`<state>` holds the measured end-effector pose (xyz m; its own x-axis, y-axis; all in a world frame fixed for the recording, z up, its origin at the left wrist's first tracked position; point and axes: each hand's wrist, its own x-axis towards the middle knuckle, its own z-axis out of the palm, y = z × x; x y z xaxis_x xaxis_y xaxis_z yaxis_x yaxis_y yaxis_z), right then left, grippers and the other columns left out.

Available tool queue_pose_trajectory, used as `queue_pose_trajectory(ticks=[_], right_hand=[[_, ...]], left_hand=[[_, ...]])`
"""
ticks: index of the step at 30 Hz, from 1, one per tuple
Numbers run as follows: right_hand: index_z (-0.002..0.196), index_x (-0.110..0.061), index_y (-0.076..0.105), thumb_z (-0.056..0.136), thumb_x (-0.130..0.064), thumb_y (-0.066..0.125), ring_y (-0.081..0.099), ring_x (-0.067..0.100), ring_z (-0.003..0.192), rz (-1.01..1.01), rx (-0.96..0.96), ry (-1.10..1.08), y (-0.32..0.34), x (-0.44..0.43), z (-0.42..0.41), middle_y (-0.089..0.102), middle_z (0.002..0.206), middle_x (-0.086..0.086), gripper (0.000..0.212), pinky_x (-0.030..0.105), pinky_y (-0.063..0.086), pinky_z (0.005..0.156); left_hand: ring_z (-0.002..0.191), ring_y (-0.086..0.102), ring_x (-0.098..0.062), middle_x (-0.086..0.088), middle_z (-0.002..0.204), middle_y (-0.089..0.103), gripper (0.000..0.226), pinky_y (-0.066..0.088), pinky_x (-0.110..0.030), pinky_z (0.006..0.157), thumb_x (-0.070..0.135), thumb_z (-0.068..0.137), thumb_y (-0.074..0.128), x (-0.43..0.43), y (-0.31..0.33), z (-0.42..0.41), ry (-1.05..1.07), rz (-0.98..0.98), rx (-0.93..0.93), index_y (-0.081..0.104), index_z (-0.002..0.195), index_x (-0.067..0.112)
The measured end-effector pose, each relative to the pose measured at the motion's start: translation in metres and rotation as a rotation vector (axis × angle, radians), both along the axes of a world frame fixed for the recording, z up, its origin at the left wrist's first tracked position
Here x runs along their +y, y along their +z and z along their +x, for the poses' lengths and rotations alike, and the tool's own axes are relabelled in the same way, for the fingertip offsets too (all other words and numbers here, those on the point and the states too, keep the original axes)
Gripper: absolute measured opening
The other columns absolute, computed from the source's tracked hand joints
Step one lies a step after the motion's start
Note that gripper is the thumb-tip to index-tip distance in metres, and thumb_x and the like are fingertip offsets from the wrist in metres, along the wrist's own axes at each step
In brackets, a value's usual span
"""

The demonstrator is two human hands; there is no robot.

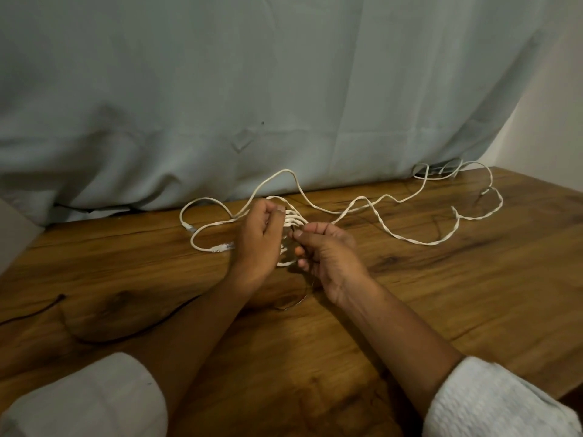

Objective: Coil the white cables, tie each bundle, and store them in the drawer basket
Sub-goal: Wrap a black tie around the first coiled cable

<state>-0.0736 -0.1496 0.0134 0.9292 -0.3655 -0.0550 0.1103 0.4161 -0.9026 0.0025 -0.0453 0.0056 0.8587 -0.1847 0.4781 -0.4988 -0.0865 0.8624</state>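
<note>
At table centre in the head view, the left hand (257, 239) grips several wound loops (294, 219) of white cable (419, 242), while the right hand (329, 252) pinches the next strand just beside them. Uncoiled slack runs lengthwise toward 2 o'clock across the wooden table (473, 288), nearer the right hand. Two plug ends (222, 247) lie at 9 o'clock. No drawer basket shows.

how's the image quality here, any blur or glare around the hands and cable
Head view: dim warm light, no glare; soft overall, with the left hand and right hand slightly smeared, so the white cable loops between them partly merge; sleeves at the bottom corners are most blurred.
</note>
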Motion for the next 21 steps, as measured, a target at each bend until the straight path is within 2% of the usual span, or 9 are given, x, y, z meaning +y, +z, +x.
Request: queue_pose_trajectory(ticks=[4, 8, 12, 14, 17, 21], right_hand=[[0.089, -0.013, 0.062, 0.089, 0.004, 0.073, 0.062, 0.009, 0.055, 0.026, -0.066, -0.111, -0.004, 0.004, 0.003, 0.069, 0.072, 0.004, 0.020, 0.019, 0.048, 0.047], [0.093, -0.012, 0.062, 0.091, 0.003, 0.070, 0.059, 0.008, 0.052, 0.023, -0.077, -0.129, -0.003, 0.004, 0.002, 0.068, 0.067, 0.002, 0.017, 0.019, 0.045, 0.044], [0.104, -0.008, 0.062, 0.094, -0.008, 0.071, 0.041, 0.007, 0.044, -0.016, 0.033, 0.041, 0.000, -0.008, 0.004, 0.065, 0.067, 0.000, 0.013, 0.020, 0.032, 0.037], [0.102, -0.007, 0.063, 0.096, -0.014, 0.070, 0.037, 0.006, 0.042, -0.020, 0.051, 0.128, 0.003, -0.014, 0.003, 0.066, 0.068, -0.001, 0.011, 0.018, 0.028, 0.037], [0.091, -0.013, 0.066, 0.095, -0.017, 0.071, 0.037, 0.004, 0.041, -0.006, 0.005, 0.156, 0.010, -0.022, 0.000, 0.068, 0.074, -0.003, 0.007, 0.017, 0.030, 0.037], [0.096, -0.016, 0.071, 0.093, -0.020, 0.068, 0.046, 0.003, 0.048, 0.083, -0.125, 0.199, 0.023, -0.031, -0.006, 0.073, 0.085, -0.002, 0.005, 0.017, 0.039, 0.043]], left_hand=[[0.080, 0.062, -0.018, -0.001, 0.085, 0.066, 0.019, 0.053, -0.050, 0.076, 0.041, 0.101, 0.051, -0.005, 0.001, -0.008, -0.042, -0.013, 0.018, 0.062, 0.092, 0.027], [0.076, 0.059, -0.015, -0.010, 0.087, 0.066, 0.017, 0.052, -0.050, 0.074, 0.032, 0.107, 0.051, -0.008, 0.000, -0.010, -0.060, -0.001, -0.001, 0.061, 0.095, 0.025], [0.075, 0.059, -0.012, 0.003, 0.082, 0.064, 0.015, 0.049, -0.040, 0.071, 0.029, 0.107, 0.053, -0.004, 0.002, -0.003, -0.038, 0.040, -0.061, 0.060, 0.095, 0.023], [0.078, 0.059, -0.012, 0.006, 0.084, 0.064, 0.015, 0.049, -0.037, 0.072, 0.030, 0.107, 0.053, 0.001, 0.002, 0.004, 0.010, 0.060, -0.074, 0.060, 0.096, 0.023], [0.084, 0.063, -0.018, 0.002, 0.088, 0.067, 0.017, 0.051, -0.041, 0.075, 0.031, 0.107, 0.053, 0.009, 0.001, 0.013, 0.094, 0.077, -0.099, 0.061, 0.097, 0.019], [0.084, 0.062, -0.019, 0.002, 0.087, 0.066, 0.018, 0.048, -0.040, 0.074, 0.028, 0.107, 0.053, 0.018, -0.001, 0.020, 0.185, 0.105, -0.122, 0.061, 0.096, 0.016]])
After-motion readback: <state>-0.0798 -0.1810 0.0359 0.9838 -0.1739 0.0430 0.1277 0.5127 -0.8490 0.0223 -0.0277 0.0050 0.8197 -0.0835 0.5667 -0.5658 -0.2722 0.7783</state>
